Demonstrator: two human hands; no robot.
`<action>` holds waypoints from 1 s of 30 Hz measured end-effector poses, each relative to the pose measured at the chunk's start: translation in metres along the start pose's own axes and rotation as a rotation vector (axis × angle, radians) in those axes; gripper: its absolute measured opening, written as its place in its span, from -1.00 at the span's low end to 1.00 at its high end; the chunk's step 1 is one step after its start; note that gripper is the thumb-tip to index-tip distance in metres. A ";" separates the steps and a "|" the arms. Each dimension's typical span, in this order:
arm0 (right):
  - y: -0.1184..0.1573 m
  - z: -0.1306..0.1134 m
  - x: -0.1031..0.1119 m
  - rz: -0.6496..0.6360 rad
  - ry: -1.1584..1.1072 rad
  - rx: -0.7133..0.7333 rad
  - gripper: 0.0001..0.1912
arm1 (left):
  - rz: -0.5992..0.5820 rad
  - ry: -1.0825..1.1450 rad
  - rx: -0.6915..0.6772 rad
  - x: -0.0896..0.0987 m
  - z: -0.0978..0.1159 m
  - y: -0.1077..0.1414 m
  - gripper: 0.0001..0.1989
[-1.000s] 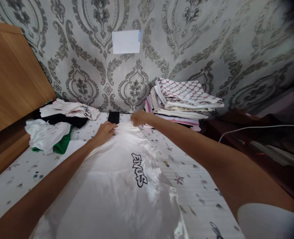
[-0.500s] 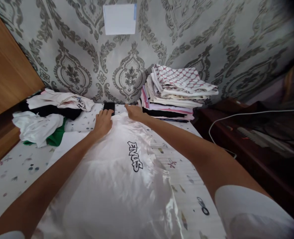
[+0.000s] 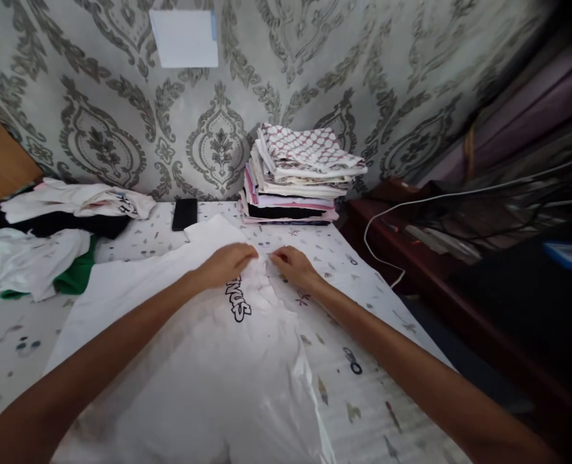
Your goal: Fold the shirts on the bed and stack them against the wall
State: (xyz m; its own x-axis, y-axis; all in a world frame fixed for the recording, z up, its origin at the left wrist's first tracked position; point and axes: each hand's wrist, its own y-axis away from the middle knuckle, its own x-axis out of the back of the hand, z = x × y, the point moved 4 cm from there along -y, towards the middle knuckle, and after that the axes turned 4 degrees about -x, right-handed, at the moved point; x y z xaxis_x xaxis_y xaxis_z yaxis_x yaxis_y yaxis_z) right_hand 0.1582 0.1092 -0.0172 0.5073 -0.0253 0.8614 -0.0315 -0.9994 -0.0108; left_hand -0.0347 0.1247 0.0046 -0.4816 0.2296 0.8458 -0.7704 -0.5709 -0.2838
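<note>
A white T-shirt (image 3: 189, 380) with black outlined lettering lies spread out in front of me, its lower part toward my body. My left hand (image 3: 230, 263) rests over the top of the lettering, with fingers and thumb closed on the shirt's fabric near its right edge. Just to the right, my right hand (image 3: 295, 265) pinches the same edge of the shirt between thumb and fingers. The two hands are close together but apart. Part of the lettering is hidden under the left hand.
Folded clothes stand in a tall stack (image 3: 298, 177) against the patterned wall. A black phone (image 3: 185, 214) lies left of it. Crumpled clothes (image 3: 39, 248) heap at the far left. Along the right runs a dark red ledge (image 3: 411, 258) with a white cable (image 3: 370, 235).
Both hands have come from the shirt's far end back toward me, onto its right edge. The left hand's fingers, spread earlier, are now closed on fabric. The view has turned right.
</note>
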 end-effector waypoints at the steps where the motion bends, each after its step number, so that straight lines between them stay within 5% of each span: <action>1: -0.002 -0.002 -0.003 0.004 0.013 -0.019 -0.69 | 0.024 -0.087 0.033 0.004 -0.013 -0.014 -0.70; 5: -0.015 -0.013 -0.011 0.013 0.034 -0.047 -0.76 | -0.104 -0.406 0.091 0.008 -0.057 -0.058 -0.71; 8: -0.020 -0.017 -0.013 0.002 0.051 -0.008 -0.83 | -0.168 -0.438 0.054 0.007 -0.067 -0.068 -0.82; 12: -0.020 -0.015 -0.009 0.066 0.077 0.049 -0.90 | -0.080 -0.513 0.093 0.004 -0.062 -0.064 -0.76; 18: -0.021 -0.012 -0.012 0.108 0.085 0.060 -0.90 | 0.097 -0.571 0.357 -0.004 -0.042 -0.046 -0.70; 22: -0.019 -0.012 -0.013 0.101 0.060 0.050 -0.93 | 0.071 -0.461 0.314 -0.021 -0.012 -0.021 -0.59; 26: 0.014 -0.011 -0.003 0.140 -0.094 0.056 -0.82 | -0.126 -0.381 0.333 -0.042 0.010 0.003 -0.43; 30: 0.092 -0.005 0.014 0.082 -0.156 0.027 -0.80 | -0.219 -0.339 0.394 -0.051 0.026 0.019 -0.31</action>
State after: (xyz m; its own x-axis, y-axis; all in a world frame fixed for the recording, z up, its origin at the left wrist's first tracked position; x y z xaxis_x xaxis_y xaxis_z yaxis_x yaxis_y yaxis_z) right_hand 0.1580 0.0174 -0.0038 0.6317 -0.1075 0.7678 -0.0563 -0.9941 -0.0929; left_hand -0.0138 0.0815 -0.0319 -0.1166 0.1464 0.9823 -0.5916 -0.8047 0.0497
